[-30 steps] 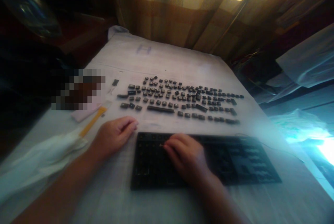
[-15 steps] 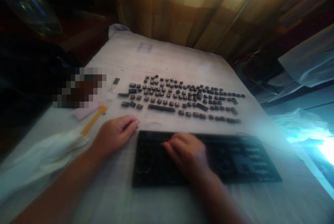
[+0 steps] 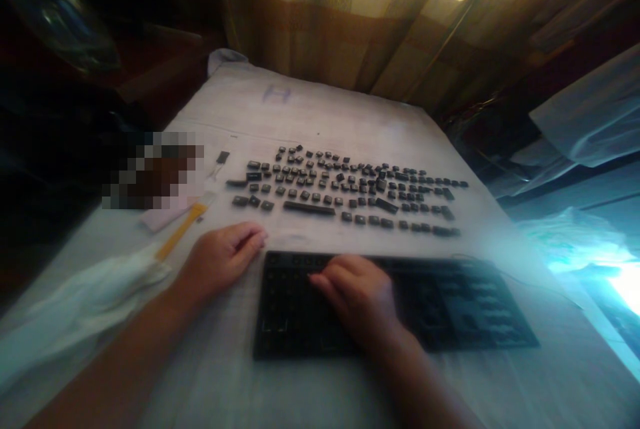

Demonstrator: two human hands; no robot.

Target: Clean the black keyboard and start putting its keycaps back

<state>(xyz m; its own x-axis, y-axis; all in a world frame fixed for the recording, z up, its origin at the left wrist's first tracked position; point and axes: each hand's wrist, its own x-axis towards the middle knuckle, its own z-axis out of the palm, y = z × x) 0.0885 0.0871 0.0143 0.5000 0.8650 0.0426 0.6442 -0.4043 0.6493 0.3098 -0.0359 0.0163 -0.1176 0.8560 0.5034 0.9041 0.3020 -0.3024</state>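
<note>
A black keyboard [image 3: 430, 342] with its keycaps off lies flat on the cloth in front of me. Over its left half, my right hand [image 3: 357, 292] is closed in a pinch, fingertips low at the upper key rows. Whatever it pinches is too small to make out. My left hand [image 3: 225, 252] rests on the cloth just left of the keyboard's top corner, fingers curled against the thumb, with nothing visible in them. Beyond the keyboard, loose black keycaps [image 3: 305, 196] are spread in rough rows, among them a long space bar [image 3: 309, 208].
Left of my left hand lie a yellow-handled brush [image 3: 183, 230], a crumpled white cloth [image 3: 95, 302] and a pinkish flat piece [image 3: 165, 214]. A small dark-ended tool [image 3: 223, 157] lies farther back. A thin cable [image 3: 540, 289] runs off the keyboard's right side. Curtains [image 3: 340, 22] hang behind the table.
My right hand's fingertips have shifted very slightly left over the keyboard. The left hand stays in place, and the keycaps lie as before.
</note>
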